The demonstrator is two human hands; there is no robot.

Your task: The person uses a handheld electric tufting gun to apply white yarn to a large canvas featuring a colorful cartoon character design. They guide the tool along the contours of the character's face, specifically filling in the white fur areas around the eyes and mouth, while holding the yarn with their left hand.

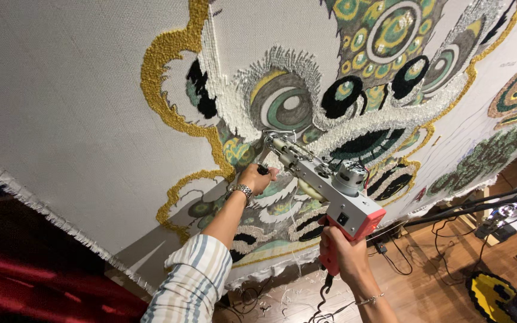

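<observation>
Tufting gun (pixel 336 191): our right hand (pixel 345 251) grips its red handle, left hand (pixel 255 178) clasps the front grip; we should press steadily into the stretched cloth (pixel 79 107).

Below me I see a wooden floor (pixel 426 287) strewn with black cables (pixel 450 230), a yellow-and-black rug (pixel 490 294), and red fabric (pixel 43 287) at the lower left.

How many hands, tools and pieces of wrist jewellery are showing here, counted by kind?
Hands: 2, the left hand and the right hand
Tufting gun: 1, grey with a red grip
Wristwatch: 1
Bracelet: 1
Stretched cloth with tufted design: 1
Total: 6
</observation>
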